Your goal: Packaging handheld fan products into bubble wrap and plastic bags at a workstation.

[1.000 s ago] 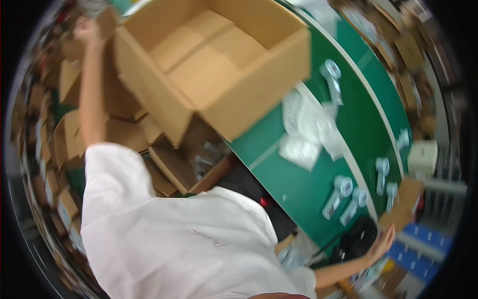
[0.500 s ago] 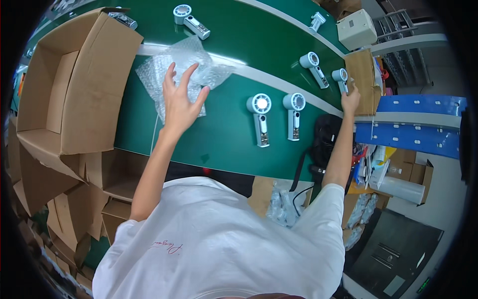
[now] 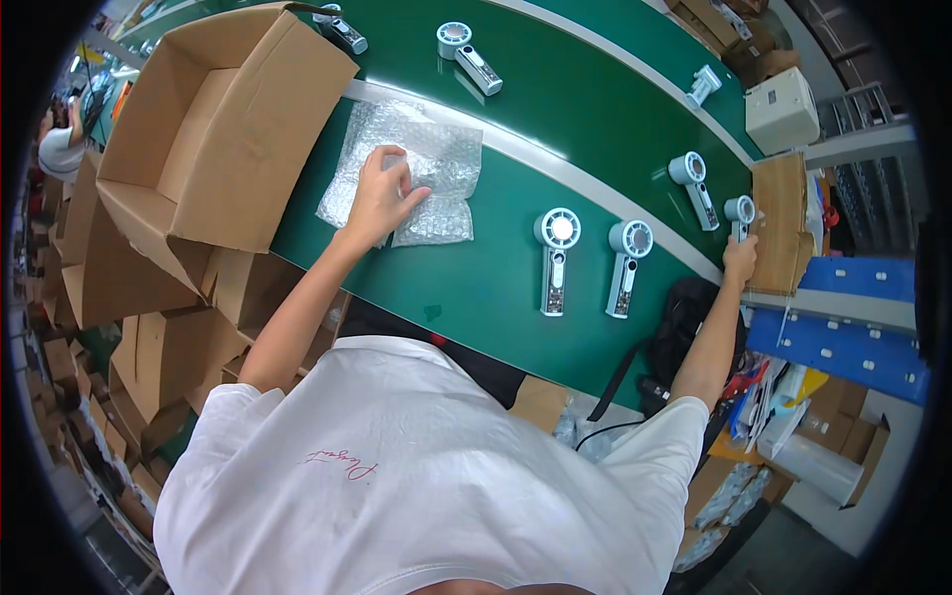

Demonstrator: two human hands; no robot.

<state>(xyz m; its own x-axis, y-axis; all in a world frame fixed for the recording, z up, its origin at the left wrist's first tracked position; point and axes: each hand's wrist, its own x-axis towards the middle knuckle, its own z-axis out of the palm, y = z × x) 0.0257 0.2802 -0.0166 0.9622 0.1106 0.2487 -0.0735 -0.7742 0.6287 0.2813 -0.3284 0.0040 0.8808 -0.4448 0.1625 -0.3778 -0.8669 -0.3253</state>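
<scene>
My left hand [image 3: 380, 201] rests over clear bubble wrap bags [image 3: 446, 159] on the table, its fingers bent and the thumb held apart from them. At the far right my right hand [image 3: 740, 258] has its fingers round the handle of a white handheld fan [image 3: 740, 209]. That fan is upright beside a cardboard box. Another handheld fan [image 3: 693, 188] lies just left of it on the conveyor. Two more, a left fan [image 3: 557, 260] and a right fan [image 3: 627, 266], lie between my hands on the near table, handles toward me.
A large open carton [image 3: 263, 129] stands left of the bubble wrap. On the green conveyor [image 3: 585, 129] lie a further fan [image 3: 468, 57] and one more [image 3: 342, 30] behind the carton. A black backpack [image 3: 684, 322] sits at the near right, below a cardboard box [image 3: 779, 223].
My left hand has come down onto the bubble wrap and its fingers have bent more. The wrap lies flatter. My right hand stays at the fan by the box; the whole view has shifted.
</scene>
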